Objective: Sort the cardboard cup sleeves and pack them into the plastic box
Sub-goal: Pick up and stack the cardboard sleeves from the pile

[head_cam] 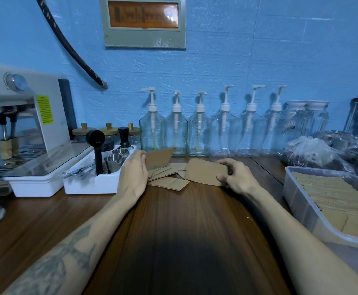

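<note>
While a single cardboard sleeve (159, 158) is pinched upright in the left hand (134, 169), a flat stack of sleeves (205, 172) is gripped by the right hand (236, 177) at about one o'clock from it. Loose sleeves (169, 182) are spread on the wooden counter (173, 220) between the hands. The plastic box (301, 201), already lined with sleeves, is set at three o'clock. The yellow label (44, 109) on the espresso machine (25, 116) at ten o'clock is too small to be read
</note>
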Motion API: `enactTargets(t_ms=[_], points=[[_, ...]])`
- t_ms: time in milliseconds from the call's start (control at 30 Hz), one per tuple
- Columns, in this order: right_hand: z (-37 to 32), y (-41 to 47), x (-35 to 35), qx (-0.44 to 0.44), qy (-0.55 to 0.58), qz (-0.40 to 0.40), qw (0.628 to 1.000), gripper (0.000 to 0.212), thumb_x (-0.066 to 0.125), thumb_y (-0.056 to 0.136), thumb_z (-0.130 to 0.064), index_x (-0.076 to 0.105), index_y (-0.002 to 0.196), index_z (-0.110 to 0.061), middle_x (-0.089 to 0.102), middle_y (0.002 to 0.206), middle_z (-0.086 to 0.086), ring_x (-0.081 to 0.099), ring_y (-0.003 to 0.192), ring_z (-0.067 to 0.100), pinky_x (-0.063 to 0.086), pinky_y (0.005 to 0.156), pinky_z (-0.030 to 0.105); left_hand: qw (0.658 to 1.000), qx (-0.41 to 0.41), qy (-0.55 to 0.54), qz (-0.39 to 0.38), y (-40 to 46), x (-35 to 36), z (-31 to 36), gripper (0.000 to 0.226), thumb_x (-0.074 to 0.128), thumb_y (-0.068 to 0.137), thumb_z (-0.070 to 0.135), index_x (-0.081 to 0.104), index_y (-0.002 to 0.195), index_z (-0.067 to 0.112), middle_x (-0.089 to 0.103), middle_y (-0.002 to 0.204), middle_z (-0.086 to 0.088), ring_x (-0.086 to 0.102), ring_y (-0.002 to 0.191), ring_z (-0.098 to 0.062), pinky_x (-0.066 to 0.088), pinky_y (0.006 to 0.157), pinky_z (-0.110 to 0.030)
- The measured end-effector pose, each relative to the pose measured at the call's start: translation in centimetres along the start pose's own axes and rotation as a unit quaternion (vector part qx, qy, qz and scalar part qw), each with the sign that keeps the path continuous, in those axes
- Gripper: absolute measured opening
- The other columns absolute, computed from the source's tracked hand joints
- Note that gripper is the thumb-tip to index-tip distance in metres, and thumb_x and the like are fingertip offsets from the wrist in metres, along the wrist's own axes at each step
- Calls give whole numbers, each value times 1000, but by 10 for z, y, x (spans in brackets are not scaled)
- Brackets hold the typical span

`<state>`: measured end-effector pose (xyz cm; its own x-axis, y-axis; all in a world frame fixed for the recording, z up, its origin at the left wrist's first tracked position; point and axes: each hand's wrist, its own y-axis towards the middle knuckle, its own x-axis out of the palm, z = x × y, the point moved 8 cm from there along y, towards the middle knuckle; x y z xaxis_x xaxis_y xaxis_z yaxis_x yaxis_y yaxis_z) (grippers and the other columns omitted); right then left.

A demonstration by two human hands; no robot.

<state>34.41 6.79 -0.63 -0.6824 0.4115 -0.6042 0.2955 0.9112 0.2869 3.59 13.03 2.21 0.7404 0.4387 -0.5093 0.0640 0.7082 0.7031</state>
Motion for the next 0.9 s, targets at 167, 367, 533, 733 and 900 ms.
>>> enactTargets(t_ms=[167, 367, 533, 733, 900], points=[[-1, 0, 1, -3, 3, -6, 1000, 42, 71, 87, -8, 62, 123, -28, 66, 105, 1, 61, 84, 20, 54, 95, 45, 991, -48, -125, -19, 2, 0, -1, 12, 39, 105, 19, 50, 109, 18, 62, 107, -4, 64, 89, -29, 55, 72, -44], [-3, -1, 3, -18, -4, -21, 1000, 41, 68, 89, -8, 61, 125, -27, 65, 104, -1, 63, 91, 23, 55, 93, 43, 961, -47, -212, -173, -11, 24, 8, 29, 56, 96, 0, 48, 115, 20, 60, 94, -8, 58, 61, -5, 54, 59, -21], [-8, -2, 8, -31, 10, -36, 999, 44, 67, 89, -3, 59, 127, -26, 65, 99, 1, 66, 68, 17, 55, 66, 23, 947, -83, -289, -112, -4, 14, 15, 56, 69, 86, -5, 40, 130, 15, 64, 78, -7, 59, 69, -4, 48, 71, -17], [-11, -3, 11, -47, 18, -46, 998, 49, 69, 86, 1, 56, 125, -25, 64, 104, 5, 67, 70, 21, 60, 74, 33, 927, -76, -367, -22, 6, -4, 38, 38, 78, 81, 8, 59, 114, 15, 71, 83, -1, 58, 66, 1, 44, 66, -7], [-16, -4, 14, -61, 26, -61, 996, 44, 67, 87, 3, 57, 115, -29, 62, 106, 2, 65, 83, 25, 61, 71, 37, 963, 28, -223, -151, -13, 27, 57, 20, 78, 81, 12, 74, 97, 24, 70, 89, 12, 59, 80, 3, 42, 72, -5]])
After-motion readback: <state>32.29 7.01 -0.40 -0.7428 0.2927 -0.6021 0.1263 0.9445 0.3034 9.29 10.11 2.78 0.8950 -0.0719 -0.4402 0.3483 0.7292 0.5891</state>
